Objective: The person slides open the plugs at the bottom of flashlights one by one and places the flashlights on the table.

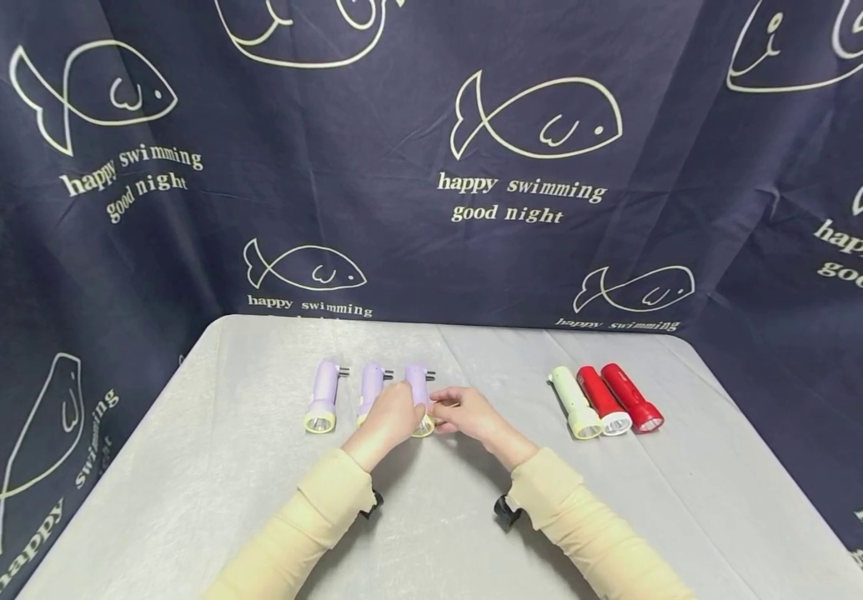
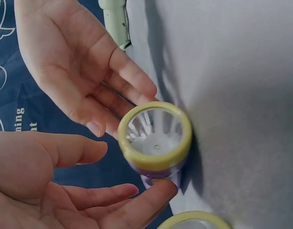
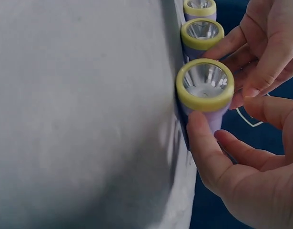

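Both hands flank a purple flashlight [image 1: 416, 385] with a yellow rim, lying lens toward me on the table. From its left side, my left hand [image 1: 393, 412] touches it with loosely extended fingers. On the right, my right hand [image 1: 470, 412] has a fingertip at the yellow-rimmed head [image 3: 205, 85]; its thumb stands apart. Neither hand wraps round the body. In the left wrist view the left hand [image 2: 65, 191] reaches just under the lens [image 2: 156, 136]. A second purple flashlight [image 1: 372, 382], partly hidden by the left hand, and a third [image 1: 323, 390] lie to the left.
On the right of the grey-covered table [image 1: 476, 517] lie a pale green flashlight [image 1: 572, 395], a red one with a white rim [image 1: 598, 392] and an all-red one [image 1: 629, 395]. Metal prongs stick out near the purple flashlights' far ends. A dark fish-print curtain [image 1: 401, 225] hangs behind.
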Demonstrator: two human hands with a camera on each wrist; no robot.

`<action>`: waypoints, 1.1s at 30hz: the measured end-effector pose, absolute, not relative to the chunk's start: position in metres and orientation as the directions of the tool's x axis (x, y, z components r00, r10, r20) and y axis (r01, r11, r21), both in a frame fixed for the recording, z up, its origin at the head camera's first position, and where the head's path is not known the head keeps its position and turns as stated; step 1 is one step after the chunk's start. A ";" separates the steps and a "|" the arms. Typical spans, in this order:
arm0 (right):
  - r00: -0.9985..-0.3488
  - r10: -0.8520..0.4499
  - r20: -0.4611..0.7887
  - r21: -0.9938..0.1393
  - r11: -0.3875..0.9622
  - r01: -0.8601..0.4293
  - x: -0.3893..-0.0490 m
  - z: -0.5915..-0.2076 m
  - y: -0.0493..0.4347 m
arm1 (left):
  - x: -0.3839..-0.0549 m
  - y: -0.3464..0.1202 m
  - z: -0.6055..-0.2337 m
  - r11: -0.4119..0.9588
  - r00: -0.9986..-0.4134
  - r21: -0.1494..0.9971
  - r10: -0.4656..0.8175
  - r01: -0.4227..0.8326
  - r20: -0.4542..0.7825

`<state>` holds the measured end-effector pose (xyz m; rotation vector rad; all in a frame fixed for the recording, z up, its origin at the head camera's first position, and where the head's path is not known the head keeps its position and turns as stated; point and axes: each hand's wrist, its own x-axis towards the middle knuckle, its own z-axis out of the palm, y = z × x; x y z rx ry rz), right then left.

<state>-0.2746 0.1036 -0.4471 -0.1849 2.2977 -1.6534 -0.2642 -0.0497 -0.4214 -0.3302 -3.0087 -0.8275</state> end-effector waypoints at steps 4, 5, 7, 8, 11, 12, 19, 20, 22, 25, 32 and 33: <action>-0.947 -0.287 -0.142 -0.927 0.374 0.026 -0.274 -0.440 0.109 | -0.265 -0.050 -0.414 0.836 -0.977 0.507 0.202 0.208 0.067; -0.947 -0.293 -0.134 -0.923 0.385 0.011 -0.275 -0.438 0.111 | -0.266 -0.050 -0.413 0.837 -0.977 0.507 0.203 0.207 0.064; -0.944 -0.303 -0.130 -0.913 0.407 -0.004 -0.276 -0.434 0.114 | -0.268 -0.049 -0.410 0.836 -0.976 0.507 0.211 0.211 0.059; -0.943 -0.306 -0.130 -0.909 0.418 -0.011 -0.276 -0.432 0.116 | -0.269 -0.049 -0.409 0.835 -0.975 0.508 0.214 0.213 0.056; -0.942 -0.309 -0.129 -0.890 0.456 -0.028 -0.277 -0.425 0.121 | -0.271 -0.046 -0.406 0.831 -0.972 0.511 0.228 0.221 0.050; -0.943 -0.307 -0.131 -0.884 0.466 -0.029 -0.277 -0.423 0.122 | -0.272 -0.045 -0.404 0.830 -0.971 0.511 0.234 0.226 0.049; -0.954 -0.280 -0.107 -0.816 0.573 -0.076 -0.279 -0.408 0.135 | -0.273 -0.035 -0.394 0.808 -0.965 0.535 0.256 0.248 0.062; -0.955 -0.278 -0.100 -0.804 0.589 -0.087 -0.279 -0.406 0.137 | -0.273 -0.034 -0.392 0.806 -0.964 0.534 0.259 0.254 0.067; -0.956 -0.282 -0.081 -0.783 0.611 -0.114 -0.279 -0.402 0.142 | -0.274 -0.031 -0.390 0.804 -0.960 0.530 0.266 0.268 0.082; -0.958 -0.280 -0.059 -0.765 0.630 -0.137 -0.280 -0.397 0.148 | -0.275 -0.026 -0.390 0.801 -0.952 0.518 0.287 0.300 0.107; -0.962 -0.273 -0.030 -0.734 0.659 -0.164 -0.281 -0.389 0.166 | -0.277 -0.018 -0.391 0.761 -0.919 0.518 0.355 0.390 0.171; -0.963 -0.270 -0.027 -0.727 0.666 -0.166 -0.281 -0.388 0.169 | -0.278 -0.017 -0.392 0.752 -0.914 0.521 0.363 0.402 0.182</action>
